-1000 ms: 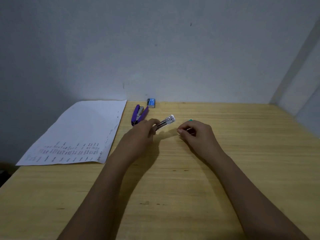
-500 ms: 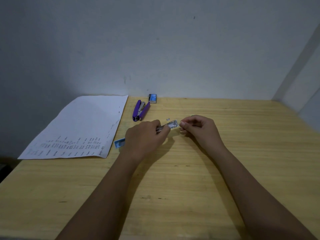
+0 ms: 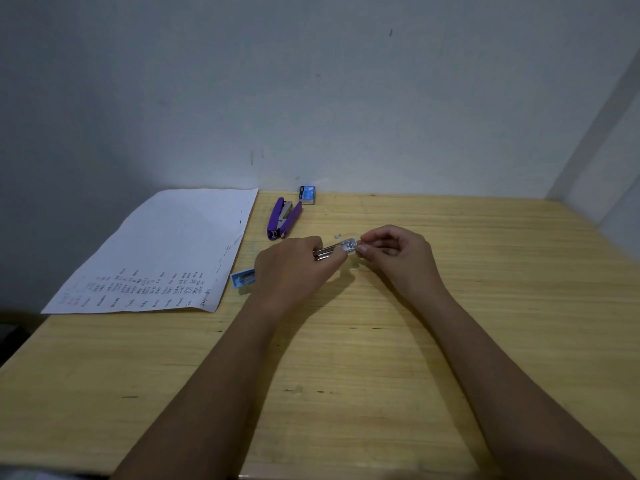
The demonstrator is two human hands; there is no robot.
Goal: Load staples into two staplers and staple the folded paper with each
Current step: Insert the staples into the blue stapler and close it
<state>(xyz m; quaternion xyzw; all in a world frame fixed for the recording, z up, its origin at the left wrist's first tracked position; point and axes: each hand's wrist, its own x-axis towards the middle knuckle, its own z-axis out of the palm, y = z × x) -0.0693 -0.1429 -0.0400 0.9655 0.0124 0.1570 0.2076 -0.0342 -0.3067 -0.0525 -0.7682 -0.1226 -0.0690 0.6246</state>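
Grips the clear stapler (image 3: 341, 248) low over the worktop (image 3: 381, 358) with the left hand (image 3: 294, 268); closes the earlier gap and pinches its front tip with the right hand (image 3: 394, 258), seemingly mid-loading.

Paper (image 3: 156, 251) at the table's (image 3: 485, 306) far left corner; stapler (image 3: 283, 218) just right of it; box (image 3: 307, 195) behind the stapler, against the far edge.
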